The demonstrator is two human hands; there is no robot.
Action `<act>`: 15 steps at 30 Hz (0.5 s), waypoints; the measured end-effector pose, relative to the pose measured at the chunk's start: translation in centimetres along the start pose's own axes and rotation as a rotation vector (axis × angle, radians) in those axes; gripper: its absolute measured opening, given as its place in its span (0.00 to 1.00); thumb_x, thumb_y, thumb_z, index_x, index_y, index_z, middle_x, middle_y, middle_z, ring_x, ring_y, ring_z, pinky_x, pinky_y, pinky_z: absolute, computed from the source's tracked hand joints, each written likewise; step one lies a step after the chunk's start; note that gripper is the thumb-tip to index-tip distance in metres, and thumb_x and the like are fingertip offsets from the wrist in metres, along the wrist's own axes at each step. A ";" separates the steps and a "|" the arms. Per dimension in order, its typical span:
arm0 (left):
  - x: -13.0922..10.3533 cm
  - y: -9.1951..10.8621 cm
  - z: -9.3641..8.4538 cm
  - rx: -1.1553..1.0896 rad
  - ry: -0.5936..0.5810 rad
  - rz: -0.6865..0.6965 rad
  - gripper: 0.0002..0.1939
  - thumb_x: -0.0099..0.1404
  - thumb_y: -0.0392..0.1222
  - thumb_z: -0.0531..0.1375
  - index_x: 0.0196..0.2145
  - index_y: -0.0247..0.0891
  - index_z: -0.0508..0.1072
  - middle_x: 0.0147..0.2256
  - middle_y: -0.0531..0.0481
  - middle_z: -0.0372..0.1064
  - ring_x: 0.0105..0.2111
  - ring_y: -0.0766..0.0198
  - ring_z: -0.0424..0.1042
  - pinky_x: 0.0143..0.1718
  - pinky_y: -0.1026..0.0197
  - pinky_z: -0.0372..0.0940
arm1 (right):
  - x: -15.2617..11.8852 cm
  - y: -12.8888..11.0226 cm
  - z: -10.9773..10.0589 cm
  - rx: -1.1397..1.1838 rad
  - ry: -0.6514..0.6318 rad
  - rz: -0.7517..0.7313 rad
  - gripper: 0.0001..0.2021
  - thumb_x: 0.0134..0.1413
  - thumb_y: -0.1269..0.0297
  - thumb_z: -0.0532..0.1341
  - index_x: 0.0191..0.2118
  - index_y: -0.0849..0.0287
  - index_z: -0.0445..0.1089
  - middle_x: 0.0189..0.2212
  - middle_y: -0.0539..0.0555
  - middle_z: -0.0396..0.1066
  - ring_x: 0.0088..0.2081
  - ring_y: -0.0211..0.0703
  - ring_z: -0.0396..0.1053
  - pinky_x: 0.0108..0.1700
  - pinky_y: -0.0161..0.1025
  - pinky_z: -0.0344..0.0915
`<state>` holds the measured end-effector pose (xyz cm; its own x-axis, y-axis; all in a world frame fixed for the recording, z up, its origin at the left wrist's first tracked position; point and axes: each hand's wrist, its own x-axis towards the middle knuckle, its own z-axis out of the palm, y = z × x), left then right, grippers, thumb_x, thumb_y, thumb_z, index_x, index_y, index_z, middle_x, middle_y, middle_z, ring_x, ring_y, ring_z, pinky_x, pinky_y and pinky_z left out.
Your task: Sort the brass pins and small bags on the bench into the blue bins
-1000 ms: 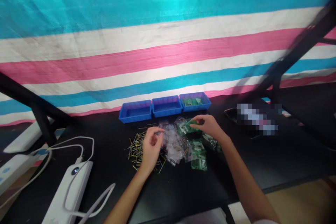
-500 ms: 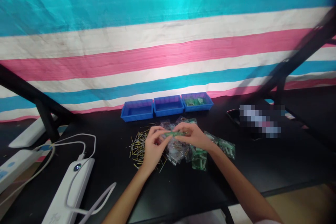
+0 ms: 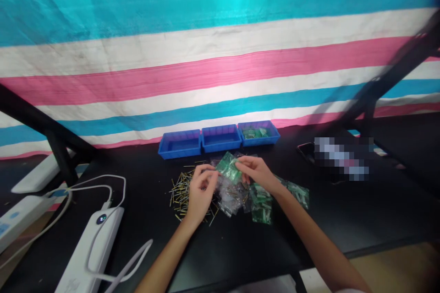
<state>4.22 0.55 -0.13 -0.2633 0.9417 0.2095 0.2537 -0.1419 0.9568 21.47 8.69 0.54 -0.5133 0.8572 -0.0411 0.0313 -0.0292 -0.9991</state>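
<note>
Both of my hands hold one small clear bag of green parts [image 3: 229,168] above the black table [image 3: 240,247]. My left hand [image 3: 200,191] pinches its left edge and my right hand [image 3: 256,171] grips its right side. Under the hands lies a heap of clear plastic bags [image 3: 231,197], some empty, some with green parts [image 3: 261,203]. A scatter of thin brass pins [image 3: 179,191] lies just left of my left hand. Three blue trays [image 3: 179,143] stand in a row behind; the right tray [image 3: 258,132] holds green parts.
A white power strip [image 3: 91,249] with white cables lies at the front left. A dark phone [image 3: 305,149] rests at the right next to a blurred patch. A striped tarp [image 3: 206,55] hangs behind the table. Black frame bars cross at both sides.
My right hand came in from the heap's right side with a green bag, and my left hand met it. The bag now tilts up, held between both hands.
</note>
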 end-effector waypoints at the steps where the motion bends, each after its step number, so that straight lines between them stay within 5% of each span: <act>1: 0.0 0.1 0.0 -0.017 -0.004 -0.016 0.12 0.62 0.46 0.54 0.29 0.37 0.73 0.39 0.50 0.59 0.22 0.76 0.59 0.21 0.68 0.57 | 0.2 0.1 -0.5 0.020 0.064 0.003 0.15 0.46 0.53 0.61 0.33 0.61 0.69 0.13 0.45 0.63 0.14 0.31 0.58 0.16 0.30 0.56; 8: -0.2 0.4 -0.1 -0.069 -0.033 -0.035 0.11 0.63 0.46 0.53 0.32 0.39 0.72 0.40 0.50 0.57 0.23 0.75 0.61 0.19 0.70 0.56 | 1.5 1.4 -4.6 0.147 0.448 -0.030 0.15 0.44 0.54 0.63 0.34 0.61 0.70 0.14 0.44 0.60 0.15 0.28 0.54 0.16 0.28 0.50; 11: -0.2 0.4 -0.1 -0.069 -0.054 -0.031 0.11 0.63 0.45 0.53 0.32 0.38 0.72 0.40 0.50 0.57 0.22 0.76 0.60 0.19 0.69 0.56 | 1.6 1.4 -5.3 0.196 0.418 -0.076 0.21 0.45 0.56 0.62 0.47 0.55 0.66 0.31 0.50 0.71 0.26 0.33 0.64 0.20 0.28 0.57; 15: -0.2 0.3 -0.2 -0.078 -0.057 -0.031 0.10 0.63 0.45 0.53 0.33 0.39 0.72 0.40 0.50 0.57 0.21 0.76 0.59 0.20 0.69 0.56 | 1.4 1.5 -5.5 -0.110 0.336 -0.098 0.27 0.46 0.55 0.61 0.54 0.53 0.60 0.45 0.56 0.68 0.35 0.40 0.68 0.25 0.32 0.62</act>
<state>4.20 0.25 0.16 -0.2162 0.9615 0.1696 0.1726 -0.1333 0.9759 25.48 12.67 -0.97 -0.2084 0.9748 0.0792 0.0977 0.1014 -0.9900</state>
